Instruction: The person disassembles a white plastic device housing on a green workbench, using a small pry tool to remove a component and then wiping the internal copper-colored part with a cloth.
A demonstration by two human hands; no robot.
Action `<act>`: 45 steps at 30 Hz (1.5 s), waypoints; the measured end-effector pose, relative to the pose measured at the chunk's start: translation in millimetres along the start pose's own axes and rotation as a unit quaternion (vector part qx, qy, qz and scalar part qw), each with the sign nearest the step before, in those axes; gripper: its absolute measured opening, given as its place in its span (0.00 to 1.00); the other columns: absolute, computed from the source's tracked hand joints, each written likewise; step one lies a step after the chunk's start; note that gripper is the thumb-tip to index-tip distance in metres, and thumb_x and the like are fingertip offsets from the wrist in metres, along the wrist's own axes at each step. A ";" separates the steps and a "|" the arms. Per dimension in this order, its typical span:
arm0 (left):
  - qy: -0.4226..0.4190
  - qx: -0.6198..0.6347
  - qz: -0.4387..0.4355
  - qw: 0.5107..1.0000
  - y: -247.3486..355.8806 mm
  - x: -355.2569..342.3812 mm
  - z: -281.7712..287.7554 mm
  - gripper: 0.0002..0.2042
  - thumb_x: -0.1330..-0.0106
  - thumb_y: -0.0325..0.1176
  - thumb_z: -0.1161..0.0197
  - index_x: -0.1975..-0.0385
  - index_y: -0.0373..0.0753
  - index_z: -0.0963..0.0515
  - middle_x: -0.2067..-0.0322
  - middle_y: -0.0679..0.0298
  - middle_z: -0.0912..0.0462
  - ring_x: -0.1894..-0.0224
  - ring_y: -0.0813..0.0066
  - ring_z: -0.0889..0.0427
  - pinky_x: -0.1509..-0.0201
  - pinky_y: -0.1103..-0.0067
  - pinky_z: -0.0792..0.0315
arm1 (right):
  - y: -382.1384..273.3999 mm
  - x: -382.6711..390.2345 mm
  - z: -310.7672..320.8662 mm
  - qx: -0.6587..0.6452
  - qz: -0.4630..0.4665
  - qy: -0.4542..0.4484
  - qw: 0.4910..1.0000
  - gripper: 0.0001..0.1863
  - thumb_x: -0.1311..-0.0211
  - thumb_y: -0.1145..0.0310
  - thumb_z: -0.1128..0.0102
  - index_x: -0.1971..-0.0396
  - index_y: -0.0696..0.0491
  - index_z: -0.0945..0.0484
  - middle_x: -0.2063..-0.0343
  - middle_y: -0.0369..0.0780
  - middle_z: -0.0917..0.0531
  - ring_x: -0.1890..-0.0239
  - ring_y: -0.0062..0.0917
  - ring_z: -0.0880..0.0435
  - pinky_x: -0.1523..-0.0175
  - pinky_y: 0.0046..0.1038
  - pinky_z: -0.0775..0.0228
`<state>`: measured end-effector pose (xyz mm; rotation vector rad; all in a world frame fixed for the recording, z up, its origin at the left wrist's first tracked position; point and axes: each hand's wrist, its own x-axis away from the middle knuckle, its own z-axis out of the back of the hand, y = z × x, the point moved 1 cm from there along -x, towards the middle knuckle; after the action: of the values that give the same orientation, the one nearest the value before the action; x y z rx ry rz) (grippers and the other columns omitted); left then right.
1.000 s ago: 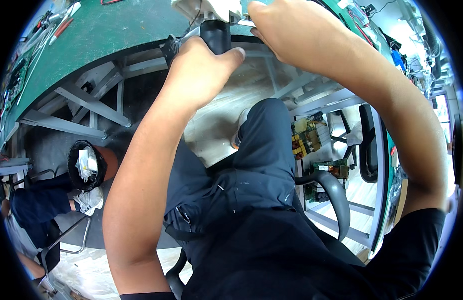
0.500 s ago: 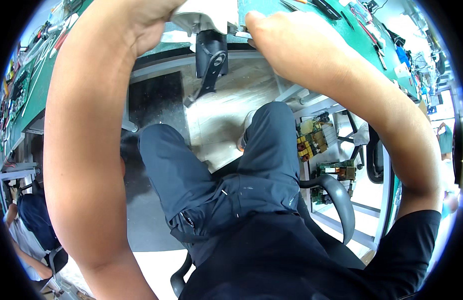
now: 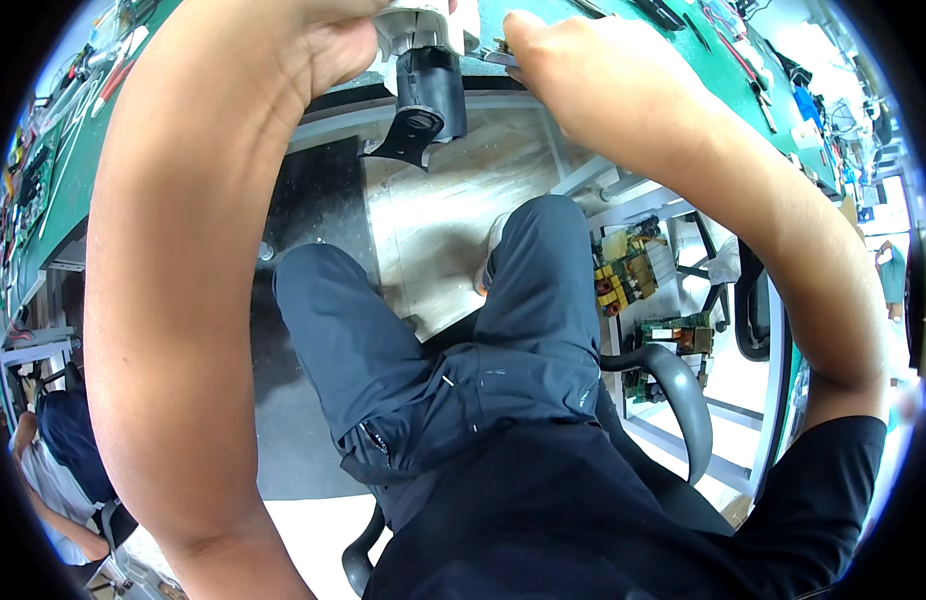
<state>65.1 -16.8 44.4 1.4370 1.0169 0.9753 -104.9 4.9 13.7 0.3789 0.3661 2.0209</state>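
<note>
At the top edge of the head view, my left hand (image 3: 341, 48) is closed on a white plastic-shelled device (image 3: 419, 22), partly cut off by the frame. From its lower end a black cylinder (image 3: 430, 88) sticks out past the table edge, tipped with a flared black bracket (image 3: 408, 138) that has a round fastener. Just right of it, my right hand (image 3: 583, 65) is closed on a thin metal piece (image 3: 500, 59) pointing toward the device. My hand hides most of that piece, so its kind does not show.
The green-topped workbench (image 3: 648, 50) carries pens, a black tool (image 3: 661, 13), red-handled leads and cables. Circuit boards (image 3: 628, 275) are stacked below on the right. My chair's armrest (image 3: 673, 390) is beside me. Another person (image 3: 58, 490) sits at the far left.
My left hand has moved slightly right and down with the white device. The black bracket has turned, its end swinging up and to the left. My right hand has shifted slightly.
</note>
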 end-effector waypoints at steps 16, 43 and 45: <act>0.008 -0.024 0.002 1.000 2.8 1.5 -0.6 0.06 0.38 0.24 0.43 0.76 0.32 0.23 0.78 0.61 0.25 0.77 0.75 0.27 0.74 0.76 0.30 | -1.2 5.3 3.9 -0.059 -0.003 0.037 0.998 0.07 0.36 0.72 0.49 0.64 0.62 0.28 0.82 0.49 0.17 0.79 0.44 0.14 0.76 0.42 0.22; -0.008 0.036 -0.024 0.999 -3.0 -2.2 1.3 0.04 0.41 0.21 0.42 0.77 0.31 0.24 0.80 0.60 0.25 0.80 0.75 0.26 0.75 0.77 0.29 | 10.1 -4.2 -30.6 -0.081 -0.016 0.061 0.995 0.10 0.34 0.66 0.46 0.66 0.59 0.29 0.82 0.50 0.17 0.77 0.47 0.14 0.73 0.44 0.23; -0.007 0.040 -0.018 0.999 -2.5 -2.8 1.7 0.04 0.41 0.20 0.42 0.78 0.31 0.24 0.81 0.61 0.25 0.80 0.76 0.26 0.75 0.78 0.29 | 11.1 -3.8 -31.3 -0.084 -0.020 0.063 0.994 0.10 0.33 0.65 0.46 0.66 0.58 0.29 0.82 0.49 0.17 0.77 0.47 0.14 0.72 0.44 0.23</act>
<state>65.7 -19.8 41.7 1.4835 1.0782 0.9053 -125.0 -6.4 -10.4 0.1391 0.2764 2.0242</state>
